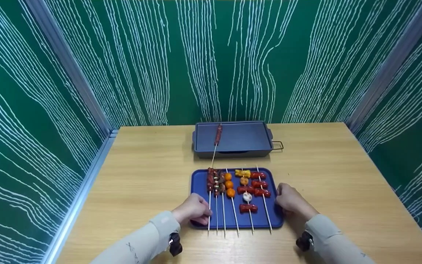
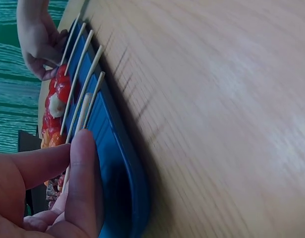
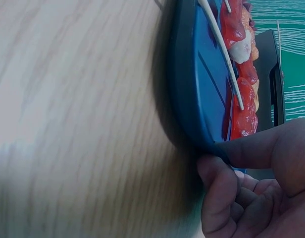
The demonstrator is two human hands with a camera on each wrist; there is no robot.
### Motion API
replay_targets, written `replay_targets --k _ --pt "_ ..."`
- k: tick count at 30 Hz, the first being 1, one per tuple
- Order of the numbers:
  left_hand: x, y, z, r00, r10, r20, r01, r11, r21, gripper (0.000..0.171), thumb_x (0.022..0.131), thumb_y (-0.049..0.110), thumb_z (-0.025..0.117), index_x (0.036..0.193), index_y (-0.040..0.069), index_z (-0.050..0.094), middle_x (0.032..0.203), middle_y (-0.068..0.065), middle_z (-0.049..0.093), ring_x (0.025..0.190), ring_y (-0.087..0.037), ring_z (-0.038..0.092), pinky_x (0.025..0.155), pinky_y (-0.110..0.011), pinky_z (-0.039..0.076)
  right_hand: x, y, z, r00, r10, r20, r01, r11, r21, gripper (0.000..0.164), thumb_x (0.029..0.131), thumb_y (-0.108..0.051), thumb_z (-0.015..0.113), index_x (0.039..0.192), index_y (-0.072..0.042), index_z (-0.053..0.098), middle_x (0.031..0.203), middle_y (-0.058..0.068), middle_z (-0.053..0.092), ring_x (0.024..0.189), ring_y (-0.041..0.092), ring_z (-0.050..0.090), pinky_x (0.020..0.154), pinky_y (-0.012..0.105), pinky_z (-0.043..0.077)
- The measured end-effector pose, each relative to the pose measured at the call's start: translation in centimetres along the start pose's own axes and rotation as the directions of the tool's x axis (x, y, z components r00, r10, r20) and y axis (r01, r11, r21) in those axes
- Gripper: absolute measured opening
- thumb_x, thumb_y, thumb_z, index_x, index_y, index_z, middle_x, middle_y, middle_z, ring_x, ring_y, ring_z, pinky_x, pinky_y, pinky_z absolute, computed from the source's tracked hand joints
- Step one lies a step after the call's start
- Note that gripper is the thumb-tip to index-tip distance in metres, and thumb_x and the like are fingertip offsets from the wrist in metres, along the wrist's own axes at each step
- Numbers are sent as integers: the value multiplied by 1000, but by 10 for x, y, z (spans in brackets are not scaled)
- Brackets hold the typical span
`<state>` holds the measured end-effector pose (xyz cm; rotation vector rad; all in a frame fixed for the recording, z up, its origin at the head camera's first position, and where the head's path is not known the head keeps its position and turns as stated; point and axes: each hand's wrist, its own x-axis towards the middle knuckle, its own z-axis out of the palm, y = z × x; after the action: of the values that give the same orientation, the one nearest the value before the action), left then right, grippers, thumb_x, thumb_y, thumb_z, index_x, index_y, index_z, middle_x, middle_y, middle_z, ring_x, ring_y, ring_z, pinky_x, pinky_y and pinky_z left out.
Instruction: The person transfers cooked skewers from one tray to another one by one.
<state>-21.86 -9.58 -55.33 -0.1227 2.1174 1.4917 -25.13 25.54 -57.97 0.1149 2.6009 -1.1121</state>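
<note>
A blue tray [image 1: 200, 179] lies on the table with several skewers side by side, their bare sticks reaching over its near edge. My left hand [image 1: 193, 209], at the tray's near left corner, pinches the stick of the leftmost meat skewer [image 1: 210, 179] between thumb and finger, also seen from the left wrist. On the right side, my right hand [image 1: 291, 200] grips the tray's rim; the right wrist view has the thumb above the rim and a curled finger [image 3: 218, 191] below. Beside the meat skewers lie an orange-ball skewer [image 1: 229, 184], a mixed skewer [image 1: 247, 197] and a red-piece skewer [image 1: 259, 184].
Behind the tray stands a dark grey grill pan [image 1: 245, 135] with a wire handle [image 1: 278, 145] on its right. One sausage-like skewer [image 1: 218, 135] lies on it, its stick pointing toward the tray. Green walls [image 1: 196, 55] with white lines enclose the wooden table [image 1: 141, 165].
</note>
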Motion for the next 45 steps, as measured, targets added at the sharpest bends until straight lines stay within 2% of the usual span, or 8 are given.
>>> replay_targets --k 9,16,20,22,29,35,40,45 --pt "3 3 -2 1000 2 25 -3 1000 25 32 94 -10 70 70 9 60 78 -13 75 51 -10 62 51 -22 63 2 0 0 1000 15 2 -15 1000 -5 13 85 6 55 90 -3 49 74 9 53 46 13 49 37 20 40" --pt "3 9 -6 1000 -9 9 9 999 47 10 95 -5 71 85 -3 73 69 -7 69 50 -9 61 48 -21 61 2 1 1 1000 17 7 -17 1000 14 13 86 7 55 92 -3 48 75 10 53 46 13 49 37 21 40" --pt "3 15 -12 1000 -8 -17 10 997 74 8 95 -3 71 89 -7 75 70 -8 69 51 -10 61 49 -23 62 1 2 1 1000 1 -1 -1 1000 5 14 85 7 55 90 -3 48 75 10 54 45 13 49 37 21 41" --pt "3 21 -16 1000 -4 -31 7 996 94 9 96 -2 71 91 -8 74 73 -11 71 52 -12 62 52 -25 64 1 2 0 1000 -8 -4 8 1000 -7 13 84 6 55 89 -3 48 75 10 54 45 13 49 37 20 41" --pt "9 52 -29 997 31 -66 -21 989 144 22 98 1 69 77 4 67 77 -11 70 55 -14 62 55 -26 65 1 1 0 1000 -17 -7 17 1000 -14 12 83 4 55 88 -4 48 75 10 53 45 12 49 37 19 40" --pt "18 79 -37 993 57 -102 -38 984 174 18 99 5 69 81 6 67 87 -16 75 58 -14 63 60 -29 68 1 0 0 1000 -11 -6 11 1000 -8 13 83 5 55 88 -4 48 74 10 54 44 13 50 37 20 41" --pt "27 94 -43 990 78 -116 -58 984 171 19 99 6 69 80 8 66 77 -8 71 58 -13 63 63 -32 69 1 0 -1 1000 -15 -5 15 1000 -12 13 83 7 55 89 -3 48 74 11 55 44 13 51 37 20 43" --pt "37 101 -45 986 107 -131 -86 984 153 27 98 5 68 72 11 63 72 -3 68 59 -14 64 69 -37 71 0 -1 -2 1000 -4 4 4 1000 -9 14 84 7 56 91 -3 49 75 13 56 46 15 53 37 21 45"
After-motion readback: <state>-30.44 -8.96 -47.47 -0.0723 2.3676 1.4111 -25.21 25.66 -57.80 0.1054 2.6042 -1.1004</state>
